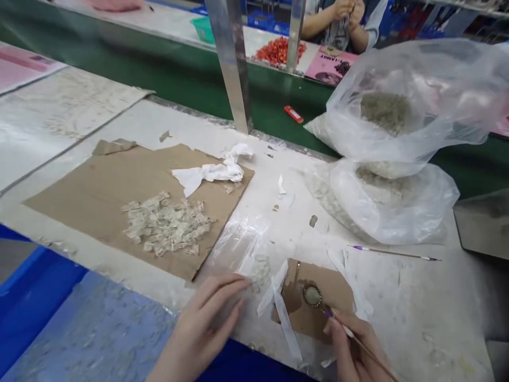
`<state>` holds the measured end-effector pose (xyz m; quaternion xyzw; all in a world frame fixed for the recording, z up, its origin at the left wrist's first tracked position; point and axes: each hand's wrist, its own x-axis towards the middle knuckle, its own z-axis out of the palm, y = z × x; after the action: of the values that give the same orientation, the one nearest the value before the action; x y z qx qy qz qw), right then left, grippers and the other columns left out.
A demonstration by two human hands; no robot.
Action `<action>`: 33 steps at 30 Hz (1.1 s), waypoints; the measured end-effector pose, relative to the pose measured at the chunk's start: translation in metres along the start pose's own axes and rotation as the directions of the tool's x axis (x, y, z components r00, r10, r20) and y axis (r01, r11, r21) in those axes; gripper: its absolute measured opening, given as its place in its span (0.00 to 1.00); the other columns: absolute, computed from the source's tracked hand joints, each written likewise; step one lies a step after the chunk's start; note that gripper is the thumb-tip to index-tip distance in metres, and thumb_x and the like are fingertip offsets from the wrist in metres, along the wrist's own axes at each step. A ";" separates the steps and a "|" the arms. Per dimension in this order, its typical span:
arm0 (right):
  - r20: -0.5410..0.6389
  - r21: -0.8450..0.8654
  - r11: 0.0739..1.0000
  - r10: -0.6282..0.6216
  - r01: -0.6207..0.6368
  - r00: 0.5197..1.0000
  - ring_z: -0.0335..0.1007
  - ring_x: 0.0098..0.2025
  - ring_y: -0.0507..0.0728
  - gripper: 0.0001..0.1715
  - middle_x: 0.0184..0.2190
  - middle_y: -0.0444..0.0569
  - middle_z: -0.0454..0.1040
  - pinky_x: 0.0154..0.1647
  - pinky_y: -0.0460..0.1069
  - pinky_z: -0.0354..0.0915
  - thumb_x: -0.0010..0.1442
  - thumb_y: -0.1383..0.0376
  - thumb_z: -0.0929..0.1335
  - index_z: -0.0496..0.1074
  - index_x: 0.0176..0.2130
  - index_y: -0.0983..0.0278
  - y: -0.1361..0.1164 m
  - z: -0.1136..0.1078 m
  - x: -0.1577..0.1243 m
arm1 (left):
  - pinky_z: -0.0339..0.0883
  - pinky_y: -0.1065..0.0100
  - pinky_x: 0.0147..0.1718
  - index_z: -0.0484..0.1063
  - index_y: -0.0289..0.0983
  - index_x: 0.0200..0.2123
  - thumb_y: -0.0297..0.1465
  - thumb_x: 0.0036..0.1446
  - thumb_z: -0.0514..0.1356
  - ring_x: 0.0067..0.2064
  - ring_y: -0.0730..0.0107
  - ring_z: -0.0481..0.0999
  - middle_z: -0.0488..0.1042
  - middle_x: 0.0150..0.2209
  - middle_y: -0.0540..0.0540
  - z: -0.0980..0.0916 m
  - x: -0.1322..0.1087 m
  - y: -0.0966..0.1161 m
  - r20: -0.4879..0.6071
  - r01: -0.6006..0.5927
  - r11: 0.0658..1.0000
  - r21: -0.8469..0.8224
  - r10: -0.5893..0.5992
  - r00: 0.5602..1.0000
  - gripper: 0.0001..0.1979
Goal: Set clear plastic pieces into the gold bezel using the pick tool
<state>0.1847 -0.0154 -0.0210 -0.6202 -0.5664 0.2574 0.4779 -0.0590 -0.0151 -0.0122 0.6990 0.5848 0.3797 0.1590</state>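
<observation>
My right hand [353, 342] grips a thin paintbrush [350, 333], its purple-banded tip end close to a small round metal bottle cap-like rim [312, 296] with pale contents. That round piece lies on a small brown cardboard piece [338, 286], where a wet-looking dark patch shows. My left hand [210, 321] rests at the table edge with thumb and fingers apart, holding nothing visible. Its fingertips are beside a small heap of translucent pieces [260, 273]. White strips [283, 307] cross the left side of the small cardboard.
A larger cardboard sheet [91, 196] carries a pile of translucent pieces [167, 224] and crumpled white tissue [214, 172]. Another brush [393, 252] lies to the right. Plastic bags [393, 207] stand behind. A metal post [230, 69] rises at the table's back; a co-worker [338, 26] sits beyond.
</observation>
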 end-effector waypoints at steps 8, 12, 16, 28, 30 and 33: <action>0.234 -0.140 0.934 -0.291 0.328 0.928 0.82 0.26 0.56 0.08 0.28 0.49 0.82 0.25 0.45 0.76 0.69 0.69 0.67 0.77 0.42 0.62 0.001 -0.002 0.020 | 0.80 0.70 0.34 0.74 0.40 0.40 0.36 0.71 0.58 0.34 0.64 0.85 0.82 0.34 0.47 0.008 0.010 -0.003 0.030 -0.026 0.998 0.065 0.024 0.999 0.08; 0.277 -0.146 0.931 -0.286 0.334 0.918 0.80 0.25 0.55 0.10 0.26 0.46 0.80 0.23 0.44 0.74 0.68 0.71 0.66 0.76 0.43 0.60 -0.004 -0.001 0.020 | 0.79 0.70 0.32 0.74 0.42 0.37 0.34 0.69 0.59 0.31 0.65 0.84 0.82 0.31 0.49 0.017 0.004 -0.004 0.018 0.038 0.999 -0.003 -0.038 0.999 0.07; 0.237 -0.167 0.940 -0.253 0.296 0.938 0.81 0.26 0.54 0.06 0.28 0.47 0.82 0.26 0.44 0.76 0.69 0.68 0.67 0.76 0.42 0.60 -0.003 -0.006 0.014 | 0.81 0.69 0.40 0.76 0.42 0.40 0.29 0.66 0.62 0.39 0.64 0.86 0.84 0.38 0.48 0.014 -0.012 -0.005 0.029 0.161 0.980 -0.114 -0.159 0.987 0.03; 0.126 -0.131 0.981 -0.126 0.142 0.984 0.75 0.20 0.51 0.06 0.22 0.42 0.77 0.21 0.43 0.71 0.68 0.65 0.70 0.76 0.36 0.61 -0.009 0.003 0.017 | 0.81 0.78 0.32 0.81 0.38 0.35 0.26 0.63 0.68 0.30 0.70 0.85 0.84 0.30 0.48 0.025 0.002 0.039 0.084 0.146 0.798 -0.585 -0.119 0.989 0.03; 0.086 -0.093 0.988 -0.119 0.126 0.989 0.74 0.20 0.51 0.06 0.22 0.42 0.77 0.22 0.43 0.71 0.69 0.65 0.70 0.76 0.36 0.61 -0.008 0.003 0.014 | 0.80 0.80 0.32 0.81 0.37 0.34 0.28 0.61 0.70 0.30 0.71 0.85 0.83 0.31 0.48 0.027 0.002 0.043 0.087 0.190 0.789 -0.584 -0.172 0.981 0.03; 0.046 0.002 0.995 -0.096 0.096 0.994 0.72 0.20 0.50 0.07 0.22 0.40 0.75 0.22 0.43 0.70 0.70 0.64 0.69 0.75 0.38 0.60 -0.006 0.004 0.011 | 0.80 0.81 0.33 0.82 0.37 0.31 0.28 0.60 0.70 0.29 0.72 0.85 0.82 0.30 0.47 0.029 0.002 0.045 0.076 0.200 0.763 -0.614 -0.195 0.978 0.05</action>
<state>0.1808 -0.0048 -0.0149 -0.5864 -0.6062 0.2482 0.4766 -0.0069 -0.0187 -0.0011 0.5441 0.4977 0.5285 0.4206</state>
